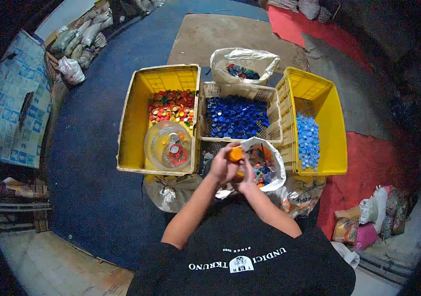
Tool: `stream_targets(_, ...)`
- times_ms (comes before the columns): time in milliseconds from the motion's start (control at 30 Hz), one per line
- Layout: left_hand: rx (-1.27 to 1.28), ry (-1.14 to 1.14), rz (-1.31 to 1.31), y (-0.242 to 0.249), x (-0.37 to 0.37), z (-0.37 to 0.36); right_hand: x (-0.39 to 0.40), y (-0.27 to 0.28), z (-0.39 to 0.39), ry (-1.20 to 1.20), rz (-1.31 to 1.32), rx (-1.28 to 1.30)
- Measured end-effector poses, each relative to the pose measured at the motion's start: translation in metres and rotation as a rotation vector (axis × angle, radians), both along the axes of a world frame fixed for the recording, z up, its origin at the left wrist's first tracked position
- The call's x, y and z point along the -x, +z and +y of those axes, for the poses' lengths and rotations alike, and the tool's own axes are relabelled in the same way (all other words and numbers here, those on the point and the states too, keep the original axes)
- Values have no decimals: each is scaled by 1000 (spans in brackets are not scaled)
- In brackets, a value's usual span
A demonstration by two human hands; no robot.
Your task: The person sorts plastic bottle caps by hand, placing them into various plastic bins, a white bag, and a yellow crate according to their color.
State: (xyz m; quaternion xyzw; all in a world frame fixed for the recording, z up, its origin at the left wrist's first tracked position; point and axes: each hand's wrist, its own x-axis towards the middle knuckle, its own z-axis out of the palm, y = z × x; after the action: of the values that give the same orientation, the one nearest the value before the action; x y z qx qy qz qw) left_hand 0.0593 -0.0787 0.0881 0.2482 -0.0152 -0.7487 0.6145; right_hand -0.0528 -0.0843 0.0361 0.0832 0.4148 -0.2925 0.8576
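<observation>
My left hand is closed around an orange bottle cap, its fingertips over the top of it. Close beside it, my right hand has its fingers curled at a second orange cap, partly hidden between the hands. Both hands are over a white sack of mixed coloured caps and scraps. Just beyond them stands a pale crate of dark blue caps. To the left, a yellow crate holds red and yellow caps and a clear round tub with a few pieces inside.
On the right, a yellow crate contains light blue caps. Behind the middle crate is a white sack with dark and coloured caps. Tied sacks lie under the crates. Filled bags line the far left wall.
</observation>
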Motion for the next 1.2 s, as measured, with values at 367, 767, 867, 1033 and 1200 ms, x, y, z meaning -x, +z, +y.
stream_targets(367, -286, 221, 176, -79, -145, 24, -111, 2, -46, 235, 63, 168)
stream_targets(767, -267, 472, -354, -29, -193, 16, -99, 67, -83, 295, 214, 694)
stream_targets(867, -265, 316, -373, -74, -159, 56, -24, 22, -60, 313, 521, 559)
stream_targets(1033, -237, -18, -797, -75, -102, 91, 64, -16, -25, 373, 782, 541)
stream_targets(1200, -324, -261, -1336, -151, -46, 95, 62, -53, -8, 534, 925, 696)
